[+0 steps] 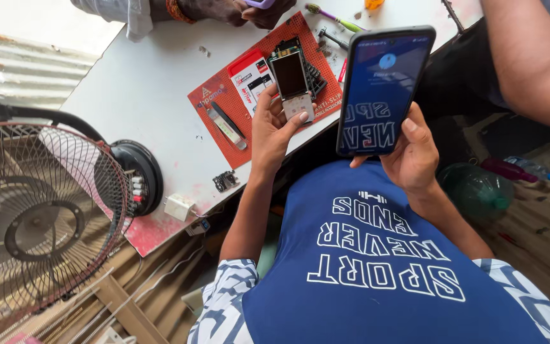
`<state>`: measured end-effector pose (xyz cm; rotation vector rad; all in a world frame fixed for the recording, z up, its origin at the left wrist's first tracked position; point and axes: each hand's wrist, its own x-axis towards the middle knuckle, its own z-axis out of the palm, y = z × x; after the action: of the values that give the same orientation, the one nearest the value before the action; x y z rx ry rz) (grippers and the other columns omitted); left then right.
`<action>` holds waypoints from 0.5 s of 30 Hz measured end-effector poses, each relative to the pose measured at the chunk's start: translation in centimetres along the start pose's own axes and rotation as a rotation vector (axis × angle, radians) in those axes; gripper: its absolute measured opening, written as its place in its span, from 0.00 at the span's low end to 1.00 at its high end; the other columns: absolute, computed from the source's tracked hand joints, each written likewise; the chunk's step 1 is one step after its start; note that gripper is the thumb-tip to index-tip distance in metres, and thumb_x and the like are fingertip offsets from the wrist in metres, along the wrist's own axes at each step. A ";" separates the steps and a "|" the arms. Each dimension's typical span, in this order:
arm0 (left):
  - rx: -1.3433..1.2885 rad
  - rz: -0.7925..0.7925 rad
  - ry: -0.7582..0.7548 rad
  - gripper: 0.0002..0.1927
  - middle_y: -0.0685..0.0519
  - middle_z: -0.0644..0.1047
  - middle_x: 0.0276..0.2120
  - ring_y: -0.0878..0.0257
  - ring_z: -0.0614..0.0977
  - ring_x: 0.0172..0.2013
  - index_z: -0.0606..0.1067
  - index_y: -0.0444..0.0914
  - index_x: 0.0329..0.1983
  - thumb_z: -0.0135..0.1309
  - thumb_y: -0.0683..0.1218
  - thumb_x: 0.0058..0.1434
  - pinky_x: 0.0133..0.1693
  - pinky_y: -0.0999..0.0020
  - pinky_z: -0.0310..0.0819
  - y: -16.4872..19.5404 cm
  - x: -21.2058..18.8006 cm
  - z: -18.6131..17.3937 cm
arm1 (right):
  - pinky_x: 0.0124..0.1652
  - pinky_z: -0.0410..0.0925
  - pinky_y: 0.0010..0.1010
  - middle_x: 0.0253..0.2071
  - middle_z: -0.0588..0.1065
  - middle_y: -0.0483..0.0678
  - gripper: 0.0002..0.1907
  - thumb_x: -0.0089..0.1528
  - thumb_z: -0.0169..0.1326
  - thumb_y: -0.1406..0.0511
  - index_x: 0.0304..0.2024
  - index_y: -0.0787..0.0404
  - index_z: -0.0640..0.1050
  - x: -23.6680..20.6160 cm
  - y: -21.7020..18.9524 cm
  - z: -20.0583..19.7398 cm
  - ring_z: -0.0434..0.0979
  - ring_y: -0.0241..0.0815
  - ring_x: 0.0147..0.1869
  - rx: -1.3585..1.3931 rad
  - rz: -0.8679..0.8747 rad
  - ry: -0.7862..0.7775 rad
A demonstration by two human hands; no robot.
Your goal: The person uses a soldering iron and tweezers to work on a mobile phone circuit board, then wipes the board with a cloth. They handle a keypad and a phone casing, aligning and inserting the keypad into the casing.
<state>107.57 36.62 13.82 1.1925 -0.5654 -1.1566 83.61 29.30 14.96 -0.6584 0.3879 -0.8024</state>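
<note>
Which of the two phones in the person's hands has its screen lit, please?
The large smartphone in the right hand; the small opened-up phone in the left hand has a dark screen.

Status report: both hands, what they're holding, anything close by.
Left hand holds small opened keypad phone over red work mat. Right hand grips black smartphone, screen lit. Another person's arm close alongside.

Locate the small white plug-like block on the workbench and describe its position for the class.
In the head view, the white block lies near the table's front edge, left of the person's left hand, between the black fan base and a small loose circuit board.
</note>
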 end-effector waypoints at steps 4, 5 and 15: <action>0.011 -0.015 -0.031 0.34 0.40 0.78 0.55 0.53 0.83 0.55 0.59 0.32 0.69 0.59 0.35 0.63 0.56 0.60 0.83 0.3 -0.5 1.8 | 0.40 0.79 0.57 0.56 0.74 0.67 0.22 0.75 0.38 0.59 0.65 0.67 0.61 -1.1 -1.1 -0.5 0.82 0.62 0.51 0.051 0.085 -0.068; 0.025 0.009 -0.045 0.33 0.40 0.78 0.55 0.54 0.83 0.55 0.59 0.33 0.69 0.59 0.35 0.64 0.57 0.60 0.82 0.2 -0.6 2.2 | 0.40 0.79 0.57 0.56 0.74 0.68 0.21 0.75 0.38 0.59 0.64 0.68 0.61 -1.3 -1.3 -0.7 0.82 0.62 0.51 0.073 0.095 -0.099; 0.028 0.032 -0.049 0.32 0.44 0.74 0.60 0.59 0.78 0.59 0.60 0.33 0.68 0.61 0.34 0.65 0.63 0.64 0.73 -0.3 -2.4 5.6 | 0.46 0.78 0.55 0.50 0.76 0.70 0.24 0.74 0.43 0.60 0.63 0.75 0.65 -3.1 -4.6 -0.9 0.82 0.64 0.48 0.083 0.291 -0.347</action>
<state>101.81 36.50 15.90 1.1775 -0.6368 -1.1566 78.70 28.90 17.65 -0.6317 0.1277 -0.4145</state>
